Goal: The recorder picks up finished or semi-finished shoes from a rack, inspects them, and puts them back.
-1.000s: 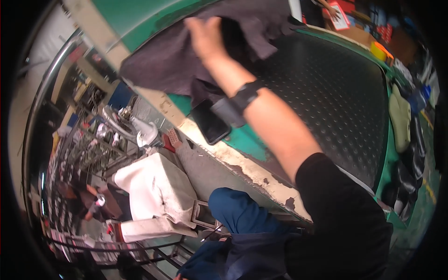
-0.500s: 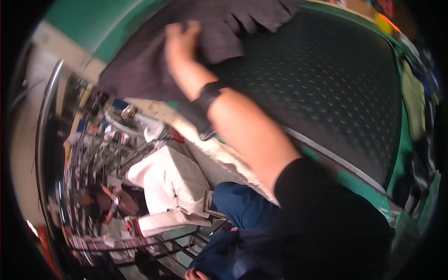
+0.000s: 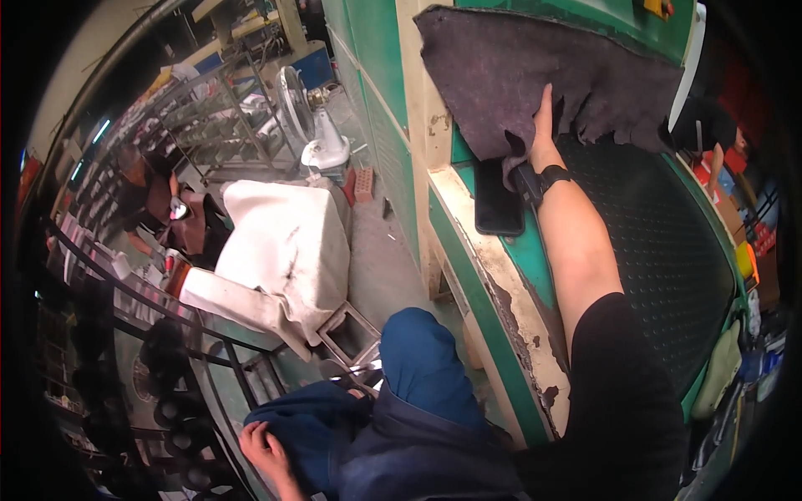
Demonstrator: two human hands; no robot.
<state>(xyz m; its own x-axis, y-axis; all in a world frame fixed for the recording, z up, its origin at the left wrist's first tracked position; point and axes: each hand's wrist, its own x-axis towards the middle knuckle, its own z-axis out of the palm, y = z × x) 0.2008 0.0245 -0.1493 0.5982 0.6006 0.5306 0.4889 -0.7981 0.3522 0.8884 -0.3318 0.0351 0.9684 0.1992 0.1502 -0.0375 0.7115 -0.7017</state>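
My right hand (image 3: 544,125) reaches out to a dark brown-purple sheet of leather (image 3: 493,75) with a ragged, slit lower edge. One finger is stretched up against the leather; the others are mostly hidden. The sheet lies over the far part of a black, dimpled surface (image 3: 668,242) in a green frame. A black band with a dark device (image 3: 539,182) circles my right wrist. Beside that wrist, a black phone (image 3: 499,200) rests on the green ledge. My left hand (image 3: 266,451) lies on my blue-clad left thigh, fingers loosely apart and holding nothing.
A stool or box draped in whitish cloth (image 3: 284,242) stands to my left, with a white fan (image 3: 313,125) behind it. Another person (image 3: 159,200) sits farther left near racks. The ledge's cream edge (image 3: 501,288) has peeling paint. More people and colourful items are at the right.
The view has swung left, so leather, dimpled surface and my right arm appear farther right. My right hand stays at the leather. More of my left hand now shows on my thigh.
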